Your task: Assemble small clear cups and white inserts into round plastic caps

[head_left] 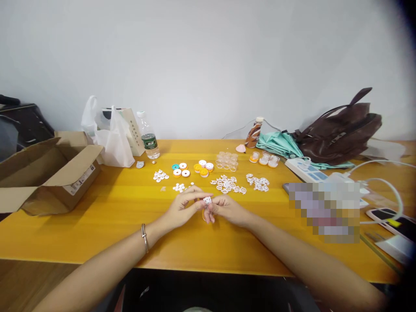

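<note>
My left hand (184,208) and my right hand (229,209) meet above the table's middle. Both have their fingertips closed around a small white openwork plastic part (207,200). A bit of yellow shows under it between the fingers, and the rest is hidden. Just beyond the hands lie flat white openwork pieces (227,184), with a second heap of white pieces (260,183) to their right. Small white caps (179,187) are close to my left hand. Farther back are round white-and-orange discs (181,170), yellow-and-white discs (203,168) and clear plastic cups (226,160).
An open cardboard box (81,184) stands at the left, near a white plastic bag (113,145) and a water bottle (149,141). A brown drink bottle (254,133), a dark bag (341,130), a power strip (305,170) and cables occupy the right.
</note>
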{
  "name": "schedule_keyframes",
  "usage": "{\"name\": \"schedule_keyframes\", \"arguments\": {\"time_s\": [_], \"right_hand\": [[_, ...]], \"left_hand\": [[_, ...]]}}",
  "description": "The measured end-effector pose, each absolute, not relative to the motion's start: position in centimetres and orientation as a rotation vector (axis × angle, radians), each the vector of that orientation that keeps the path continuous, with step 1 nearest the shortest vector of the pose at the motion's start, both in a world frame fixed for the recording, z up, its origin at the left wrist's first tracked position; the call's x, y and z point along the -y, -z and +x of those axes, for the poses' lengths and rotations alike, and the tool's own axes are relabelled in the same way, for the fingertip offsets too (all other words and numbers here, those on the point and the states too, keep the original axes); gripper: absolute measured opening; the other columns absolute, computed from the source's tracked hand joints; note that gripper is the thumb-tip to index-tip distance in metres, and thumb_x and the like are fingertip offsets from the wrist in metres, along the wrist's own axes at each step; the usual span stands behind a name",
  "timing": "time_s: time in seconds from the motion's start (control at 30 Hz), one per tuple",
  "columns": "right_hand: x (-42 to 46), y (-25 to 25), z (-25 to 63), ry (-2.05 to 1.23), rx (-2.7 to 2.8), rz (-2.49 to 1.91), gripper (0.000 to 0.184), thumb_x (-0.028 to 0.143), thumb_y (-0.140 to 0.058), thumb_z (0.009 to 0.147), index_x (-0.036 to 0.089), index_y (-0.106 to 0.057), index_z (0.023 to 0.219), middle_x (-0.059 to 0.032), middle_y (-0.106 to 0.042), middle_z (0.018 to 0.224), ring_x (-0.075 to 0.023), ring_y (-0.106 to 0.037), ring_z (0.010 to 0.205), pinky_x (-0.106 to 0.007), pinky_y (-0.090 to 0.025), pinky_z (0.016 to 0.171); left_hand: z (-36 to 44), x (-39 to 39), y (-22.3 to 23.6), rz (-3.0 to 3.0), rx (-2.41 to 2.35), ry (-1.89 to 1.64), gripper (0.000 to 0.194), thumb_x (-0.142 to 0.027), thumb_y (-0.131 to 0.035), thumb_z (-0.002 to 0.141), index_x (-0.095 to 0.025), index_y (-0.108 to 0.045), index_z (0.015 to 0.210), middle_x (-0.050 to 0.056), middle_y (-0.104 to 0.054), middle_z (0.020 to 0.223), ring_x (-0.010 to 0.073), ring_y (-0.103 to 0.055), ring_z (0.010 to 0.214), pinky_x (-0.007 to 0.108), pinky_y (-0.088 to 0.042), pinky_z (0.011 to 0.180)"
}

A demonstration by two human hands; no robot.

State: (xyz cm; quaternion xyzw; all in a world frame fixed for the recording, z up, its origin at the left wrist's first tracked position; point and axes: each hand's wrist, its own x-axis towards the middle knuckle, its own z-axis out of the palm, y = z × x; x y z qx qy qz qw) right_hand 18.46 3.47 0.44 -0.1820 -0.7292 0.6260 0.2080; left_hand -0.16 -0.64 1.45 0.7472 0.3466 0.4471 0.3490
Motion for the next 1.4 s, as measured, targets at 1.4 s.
{"name": "schedule_keyframes", "arguments": {"time_s": [1.4], "right_hand": [[-1.2, -1.9, 18.5, -1.230, 1.941, -0.612, 0.021, 0.036, -0.065, 0.073, 0.016, -0.067, 0.080, -0.0021, -0.068, 0.069, -0.0109, -0.061, 0.060, -0.024, -0.051, 0.063]], "left_hand": [[-0.1, 1.6, -1.4, 2.631, -0.775, -1.591, 0.027, -0.016, -0.062, 0.079, -0.015, -0.057, 0.106, 0.006, -0.061, 0.084, 0.0128, -0.057, 0.075, 0.025, -0.049, 0.066]]}}
